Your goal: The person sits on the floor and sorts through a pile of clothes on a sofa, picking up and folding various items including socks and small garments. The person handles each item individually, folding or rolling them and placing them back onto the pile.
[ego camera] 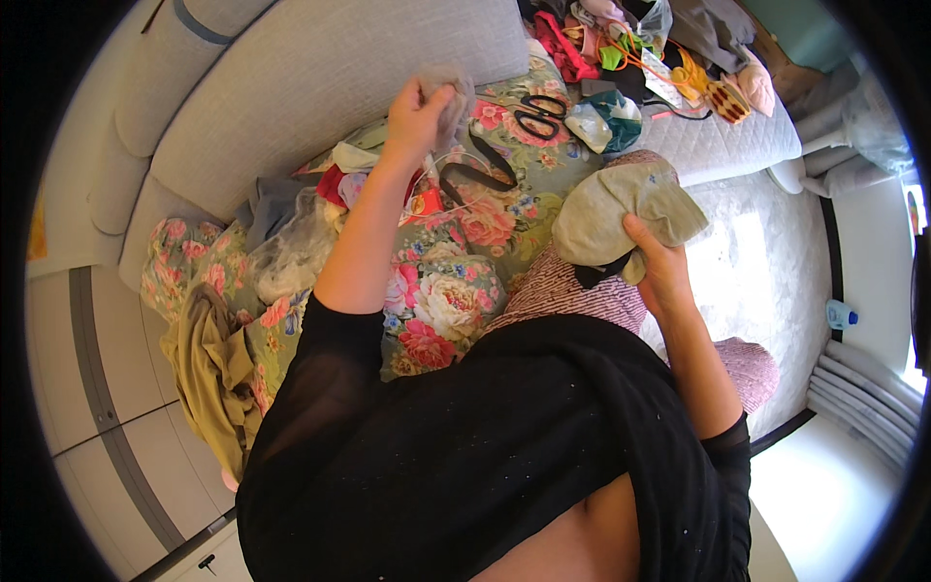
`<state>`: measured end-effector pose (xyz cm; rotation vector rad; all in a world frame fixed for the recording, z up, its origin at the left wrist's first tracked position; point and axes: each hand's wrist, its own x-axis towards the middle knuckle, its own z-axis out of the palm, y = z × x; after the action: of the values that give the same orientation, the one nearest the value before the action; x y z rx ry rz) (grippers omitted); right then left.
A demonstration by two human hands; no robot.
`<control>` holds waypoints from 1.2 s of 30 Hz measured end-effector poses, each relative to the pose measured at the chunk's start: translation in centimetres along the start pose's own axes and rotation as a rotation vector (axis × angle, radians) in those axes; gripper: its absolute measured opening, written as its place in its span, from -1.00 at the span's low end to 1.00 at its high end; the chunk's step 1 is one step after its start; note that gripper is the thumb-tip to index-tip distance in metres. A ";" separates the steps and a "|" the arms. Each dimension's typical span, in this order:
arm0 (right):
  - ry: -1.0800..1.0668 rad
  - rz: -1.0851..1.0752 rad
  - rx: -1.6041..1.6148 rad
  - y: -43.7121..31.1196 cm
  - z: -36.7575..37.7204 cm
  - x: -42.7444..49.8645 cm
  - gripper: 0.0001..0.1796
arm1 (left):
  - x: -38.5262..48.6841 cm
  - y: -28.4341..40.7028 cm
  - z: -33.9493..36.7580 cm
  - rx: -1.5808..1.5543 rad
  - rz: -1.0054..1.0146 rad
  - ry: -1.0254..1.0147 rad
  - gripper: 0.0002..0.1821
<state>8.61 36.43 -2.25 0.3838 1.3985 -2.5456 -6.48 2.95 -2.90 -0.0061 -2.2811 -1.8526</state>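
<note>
Raised over the floral cover (pixel 484 218), my left hand (pixel 422 109) grips a crumpled bundle of thin greyish fabric (pixel 451 102), blurred at its edge. My right hand (pixel 658 262) holds a folded pale green cloth (pixel 611 207) above my lap, with a small black piece (pixel 602 273) under it. Black-handled scissors (pixel 540 116) lie on the cover between the two hands, their blades not clearly seen. A dark strap (pixel 484 178) and a thin white cord (pixel 436 164) are below my left hand. Beside the scissors sits a green and white plastic packet (pixel 607 120).
A grey sofa backrest (pixel 327 87) rises behind the cover. Clothes and a clear plastic bag (pixel 291 254) lie left of my left forearm, and an olive garment (pixel 211 371) hangs at the edge. Mixed clothes and orange cord (pixel 618 36) are heaped at the upper right.
</note>
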 end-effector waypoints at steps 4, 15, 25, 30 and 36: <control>-0.019 -0.005 -0.020 0.4 0.4 0.2 -0.44 | -2.3 4.4 0.2 -0.479 -0.315 -0.102 -0.72; 0.057 0.065 0.043 -0.3 1.0 0.0 -0.44 | -7.9 7.8 5.7 -0.647 -0.533 -0.331 -0.71; -0.137 0.049 -0.051 1.1 0.8 -0.9 -0.43 | -14.7 7.4 13.8 -0.089 0.058 -0.428 -0.58; -0.059 0.041 0.062 -0.1 0.1 -0.1 -0.46 | -13.1 8.1 13.2 0.062 0.178 -0.579 -0.52; 0.015 -0.004 0.042 -1.3 -0.2 2.3 -0.44 | -11.2 7.2 13.4 0.011 0.203 -0.384 -0.56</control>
<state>6.01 37.16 -2.07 0.4083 1.3537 -2.5848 3.34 18.84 -0.25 -0.6183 -2.4161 -1.8597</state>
